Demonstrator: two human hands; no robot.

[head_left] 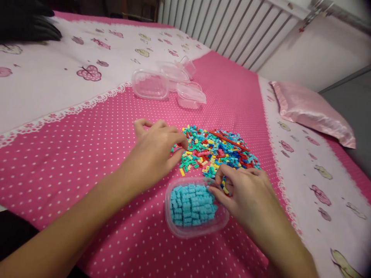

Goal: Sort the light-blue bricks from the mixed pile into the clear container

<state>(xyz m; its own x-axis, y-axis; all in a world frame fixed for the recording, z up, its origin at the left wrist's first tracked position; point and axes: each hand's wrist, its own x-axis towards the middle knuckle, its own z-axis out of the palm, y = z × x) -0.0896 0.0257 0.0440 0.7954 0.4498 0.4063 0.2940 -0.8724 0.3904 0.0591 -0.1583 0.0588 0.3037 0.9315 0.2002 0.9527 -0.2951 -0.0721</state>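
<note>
A clear plastic container [219, 224] stands on the bed, holding light-blue toy building bricks [191, 204] packed in rows. Behind it spreads a pile of small mixed-colour building bricks [213, 148] in green, yellow, red and blue. At the pile's left edge is my left hand [159, 144], thumb and forefinger brought together; whatever they pinch is hidden. My right hand [245, 187] hovers over the container's right rim, its thumb and forefinger nearly meeting beside the light-blue bricks. Anything in that pinch is too small to make out.
A long red stick [228, 140] lies across the pile. Farther back are several clear plastic containers [150, 85] on the pink dotted bedspread [113, 127]. A pink satin pillow [313, 110] is at the right, near a white radiator [214, 27]. Something black [27, 23] lies far left.
</note>
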